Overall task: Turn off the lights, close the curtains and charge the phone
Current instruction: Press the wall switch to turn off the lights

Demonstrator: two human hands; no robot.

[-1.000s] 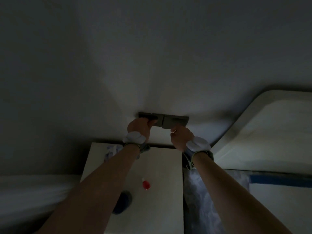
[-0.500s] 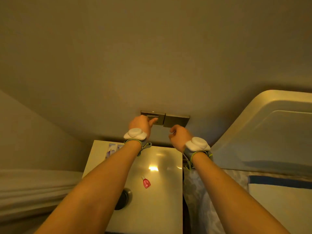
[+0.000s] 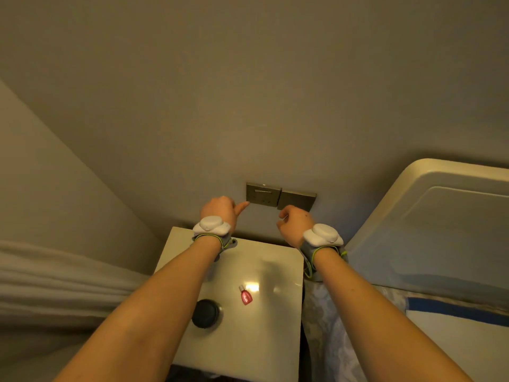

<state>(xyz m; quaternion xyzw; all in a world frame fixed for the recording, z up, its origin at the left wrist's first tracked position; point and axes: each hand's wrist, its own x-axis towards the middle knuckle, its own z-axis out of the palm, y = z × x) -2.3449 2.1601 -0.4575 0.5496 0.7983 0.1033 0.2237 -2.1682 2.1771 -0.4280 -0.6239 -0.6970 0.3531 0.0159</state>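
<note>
Lit again, the room glows amber — the left hand (image 3: 219, 213) has slipped lower, fingers curled, thumb out at the left switch (image 3: 264, 194) corner. The right hand (image 3: 296, 223), curled and empty, hangs just under the right switch (image 3: 298, 199). Lights step, seemingly: another press is needed.

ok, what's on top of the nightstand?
A small red bottle and a black round object sit on the nightstand top. The left forearm covers its left side, so anything beneath it is hidden.
</note>
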